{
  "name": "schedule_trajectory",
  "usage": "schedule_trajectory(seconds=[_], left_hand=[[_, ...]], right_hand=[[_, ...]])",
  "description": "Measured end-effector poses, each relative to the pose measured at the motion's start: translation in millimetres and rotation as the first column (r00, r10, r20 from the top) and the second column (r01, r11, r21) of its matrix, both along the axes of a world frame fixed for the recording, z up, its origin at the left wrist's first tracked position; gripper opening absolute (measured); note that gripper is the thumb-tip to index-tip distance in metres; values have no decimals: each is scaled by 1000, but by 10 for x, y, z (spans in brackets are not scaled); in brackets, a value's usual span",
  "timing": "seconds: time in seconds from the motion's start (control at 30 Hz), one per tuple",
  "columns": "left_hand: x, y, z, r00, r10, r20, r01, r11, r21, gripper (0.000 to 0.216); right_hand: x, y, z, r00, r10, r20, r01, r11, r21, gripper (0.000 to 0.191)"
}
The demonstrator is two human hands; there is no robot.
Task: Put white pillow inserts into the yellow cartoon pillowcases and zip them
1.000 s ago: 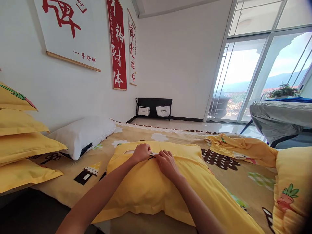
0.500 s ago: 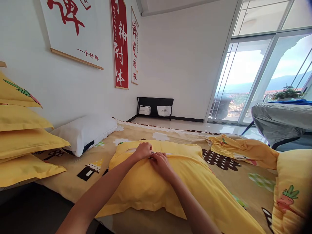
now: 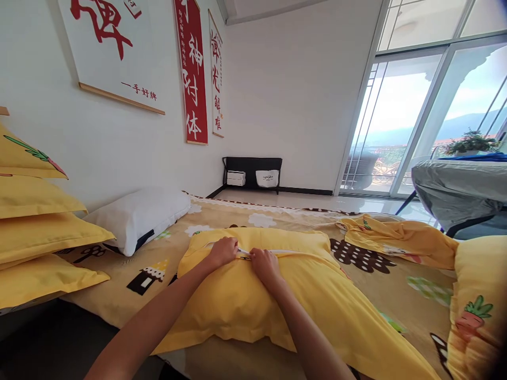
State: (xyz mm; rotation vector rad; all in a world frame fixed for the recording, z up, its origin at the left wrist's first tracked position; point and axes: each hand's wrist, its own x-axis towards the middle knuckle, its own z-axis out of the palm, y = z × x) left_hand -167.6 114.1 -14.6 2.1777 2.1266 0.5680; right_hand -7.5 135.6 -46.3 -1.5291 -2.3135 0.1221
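A yellow pillowcase (image 3: 229,301), plumped out by what is inside, lies in front of me on the patterned cloth. Along its far side runs a slit edged with what looks like a zipper (image 3: 244,254), with white showing through. My left hand (image 3: 224,252) is closed, pinching the slit's edge left of the middle. Just to its right, my right hand (image 3: 266,265) also pinches the edge, fingers curled. A short taut stretch of the seam shows between the hands. Whether a zipper pull sits under the fingers is hidden.
Stacked yellow pillows (image 3: 43,240) rise at the left beside a white pillow (image 3: 137,216). A crumpled yellow case (image 3: 396,240) and another yellow pillow (image 3: 481,301) lie at the right on the patterned cloth (image 3: 148,316). A covered table (image 3: 459,182) stands beyond.
My hands have moved slightly apart along the slit, the left one leftward and the right one rightward. More of the seam shows between them.
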Motion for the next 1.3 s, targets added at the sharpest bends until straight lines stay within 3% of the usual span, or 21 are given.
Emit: schedule_trajectory(seconds=[0.23, 0.37, 0.43, 0.6, 0.87, 1.1, 1.2, 1.3], left_hand=[[-489, -119, 58, 999, -7, 37, 7, 1000, -1, 14], [-534, -120, 72, 999, -28, 28, 27, 1000, 13, 14], [-532, -102, 95, 999, -45, 32, 45, 999, -13, 15], [-572, -38, 213, 993, -107, 50, 112, 989, -92, 11], [-610, -30, 320, 980, -186, 77, 196, 967, -165, 13], [-591, -30, 347, 981, -181, 66, 190, 966, -174, 12], [-567, -43, 380, 983, -179, 43, 183, 969, -166, 12], [-554, -94, 391, 986, -167, 16, 167, 976, -138, 13]], right_hand=[[-51, -104, 31, 996, 50, 71, -55, 996, 72, 28], [-248, -264, 91, 950, 303, 73, -311, 925, 217, 37], [-401, -322, 84, 924, 383, -1, -373, 902, 217, 39], [-688, -348, 8, 937, 262, -230, -251, 965, 77, 30], [-595, -345, -59, 935, 288, -206, -224, 932, 286, 24], [-670, -362, -78, 917, 299, -266, -238, 942, 237, 36], [-712, -387, -60, 931, 287, -226, -232, 942, 243, 36], [-714, -407, -56, 918, 357, -170, -309, 916, 255, 32]])
